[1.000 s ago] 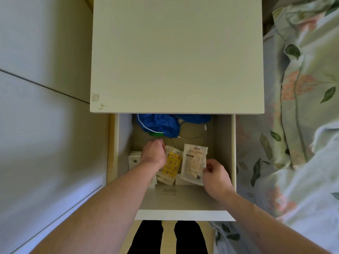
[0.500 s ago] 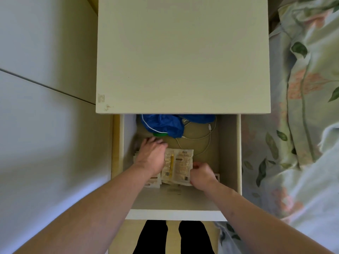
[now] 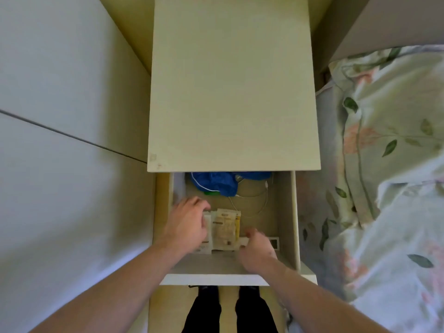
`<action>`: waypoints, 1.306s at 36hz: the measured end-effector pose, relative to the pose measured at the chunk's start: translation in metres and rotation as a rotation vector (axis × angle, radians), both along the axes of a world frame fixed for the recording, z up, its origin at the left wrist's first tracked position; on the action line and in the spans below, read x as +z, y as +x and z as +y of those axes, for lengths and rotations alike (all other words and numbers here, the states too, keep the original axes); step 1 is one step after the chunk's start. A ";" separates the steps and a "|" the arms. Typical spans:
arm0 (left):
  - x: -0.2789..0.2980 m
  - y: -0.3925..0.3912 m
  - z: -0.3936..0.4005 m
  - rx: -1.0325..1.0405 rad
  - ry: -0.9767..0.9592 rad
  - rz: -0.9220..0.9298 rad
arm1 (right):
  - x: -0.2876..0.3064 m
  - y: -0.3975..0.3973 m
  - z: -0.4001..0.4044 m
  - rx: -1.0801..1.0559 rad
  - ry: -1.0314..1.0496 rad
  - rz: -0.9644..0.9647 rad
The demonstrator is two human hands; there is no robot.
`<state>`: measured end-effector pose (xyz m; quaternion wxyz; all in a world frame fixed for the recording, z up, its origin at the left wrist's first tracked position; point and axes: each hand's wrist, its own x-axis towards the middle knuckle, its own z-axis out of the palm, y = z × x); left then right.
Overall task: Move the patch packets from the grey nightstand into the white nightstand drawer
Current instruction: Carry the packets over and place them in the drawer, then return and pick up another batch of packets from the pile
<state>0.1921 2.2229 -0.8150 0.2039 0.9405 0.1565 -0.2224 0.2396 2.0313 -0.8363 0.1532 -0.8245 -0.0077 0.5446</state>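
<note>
Left of centre in the lower frame, the left hand (image 3: 188, 223) lies flat, fingers spread, on the patch packets (image 3: 225, 228) inside the open white nightstand drawer (image 3: 287, 212). Just right, the right hand (image 3: 255, 248) is blurred; I cannot tell its grip. The packets look light, thin, floppy and slick; best pinched at an edge.
</note>
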 end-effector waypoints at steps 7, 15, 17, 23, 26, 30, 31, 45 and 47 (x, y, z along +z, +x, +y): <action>0.123 -0.022 -0.022 0.092 -0.039 0.074 | 0.134 0.007 -0.050 -0.055 0.080 -0.115; 0.279 -0.051 -0.061 0.076 -0.211 0.048 | 0.298 -0.042 -0.115 -0.237 0.118 -0.321; 0.307 -0.057 -0.067 0.060 -0.245 0.007 | 0.326 -0.060 -0.128 -0.299 0.128 -0.356; 0.388 -0.080 -0.109 -0.161 -0.307 -0.098 | 0.404 -0.145 -0.174 -0.552 0.155 -0.488; 0.421 -0.093 -0.140 -0.339 -0.291 -0.135 | 0.438 -0.193 -0.197 -0.655 0.182 -0.551; 0.460 -0.114 -0.194 -0.538 -0.288 -0.162 | 0.470 -0.257 -0.239 -0.804 0.182 -0.638; 0.468 -0.121 -0.211 -0.583 -0.287 -0.173 | 0.478 -0.275 -0.251 -0.846 0.183 -0.663; 0.533 -0.351 -0.502 -1.138 -0.320 -0.312 | 0.543 -0.605 -0.467 -1.201 0.009 -0.894; 0.543 -0.396 -0.537 -1.192 -0.340 -0.323 | 0.552 -0.657 -0.493 -1.235 -0.029 -0.909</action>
